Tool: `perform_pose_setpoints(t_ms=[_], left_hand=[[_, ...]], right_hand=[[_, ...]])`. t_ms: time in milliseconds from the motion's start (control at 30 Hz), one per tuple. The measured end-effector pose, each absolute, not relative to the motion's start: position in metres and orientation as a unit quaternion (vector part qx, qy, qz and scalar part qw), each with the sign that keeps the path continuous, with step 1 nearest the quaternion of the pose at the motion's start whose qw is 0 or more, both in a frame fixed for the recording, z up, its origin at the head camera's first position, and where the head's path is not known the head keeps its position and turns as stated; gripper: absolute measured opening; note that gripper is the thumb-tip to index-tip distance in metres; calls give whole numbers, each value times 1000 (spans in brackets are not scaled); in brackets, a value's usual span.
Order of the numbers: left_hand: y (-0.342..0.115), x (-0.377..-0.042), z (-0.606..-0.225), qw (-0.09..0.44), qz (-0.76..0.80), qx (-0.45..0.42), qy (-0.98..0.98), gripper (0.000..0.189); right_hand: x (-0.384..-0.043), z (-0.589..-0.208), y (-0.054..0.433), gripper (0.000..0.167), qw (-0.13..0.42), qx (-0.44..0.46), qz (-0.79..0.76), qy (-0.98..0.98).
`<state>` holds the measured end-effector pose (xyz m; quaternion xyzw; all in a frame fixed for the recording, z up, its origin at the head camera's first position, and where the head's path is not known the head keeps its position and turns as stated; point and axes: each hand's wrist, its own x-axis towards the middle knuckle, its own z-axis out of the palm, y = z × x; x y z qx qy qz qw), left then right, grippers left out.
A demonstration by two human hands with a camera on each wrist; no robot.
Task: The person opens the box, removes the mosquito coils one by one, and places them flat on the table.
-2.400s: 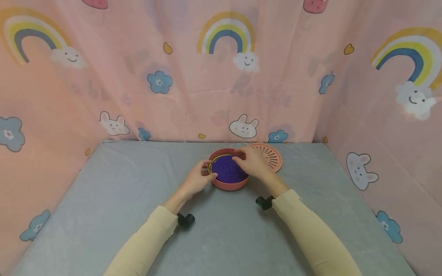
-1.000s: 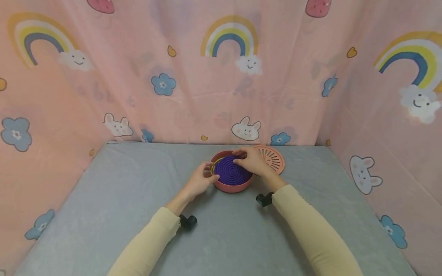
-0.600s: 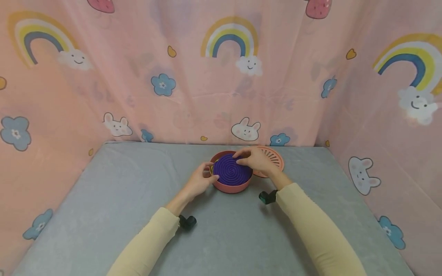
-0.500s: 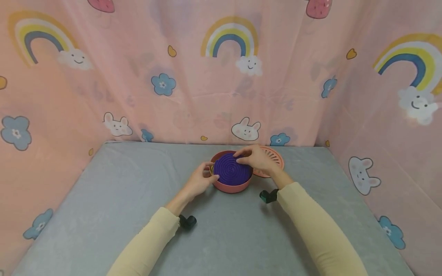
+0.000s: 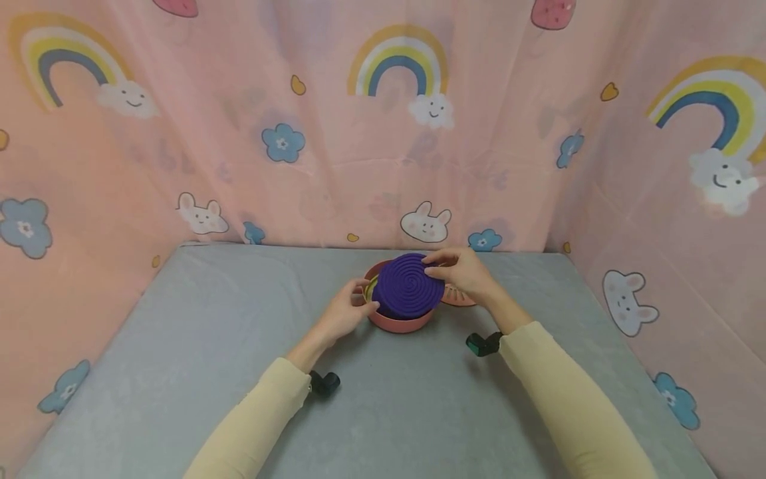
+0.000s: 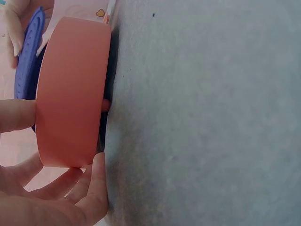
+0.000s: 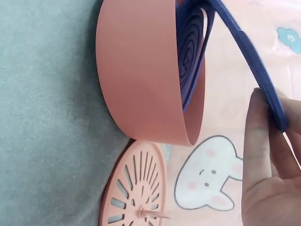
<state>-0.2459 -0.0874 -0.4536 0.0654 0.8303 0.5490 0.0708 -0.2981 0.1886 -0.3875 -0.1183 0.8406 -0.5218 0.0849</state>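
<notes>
My right hand [image 5: 469, 276] pinches the right edge of a purple mosquito coil [image 5: 413, 286] between thumb and fingers. The coil is raised and tilted over a round coral-pink box [image 5: 399, 326], its lower left edge still within the rim. In the right wrist view a second dark purple coil [image 7: 190, 54] lies in the box, under the lifted one. With my left hand [image 5: 341, 309] I grip the left side of the box, thumb at the rim and fingertips low on the wall. A yellow-green edge [image 5: 370, 291] shows inside the box on the left.
A slotted pink lid [image 5: 459, 296] with a central peg lies on the grey cloth-covered table [image 5: 383, 412], right behind the box and partly hidden by the right hand. A patterned pink curtain [image 5: 335, 186] closes off the back and sides. Black wrist cameras [image 5: 486, 343] hang below both sleeves.
My right hand has lifted the purple coil's right side up and rightward, out of the box, tilting it. The left hand has stayed at the box, which stands where it was.
</notes>
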Motion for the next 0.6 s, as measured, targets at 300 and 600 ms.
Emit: perform_pose_setpoints(t_ms=[300, 600], left_hand=[[-86, -246, -453, 67, 554, 67, 827, 56], [-84, -245, -453, 70, 554, 64, 827, 56]], right_hand=[[-294, -388, 202, 34, 62, -99, -570, 813], [-289, -389, 230, 38, 57, -95, -603, 790]])
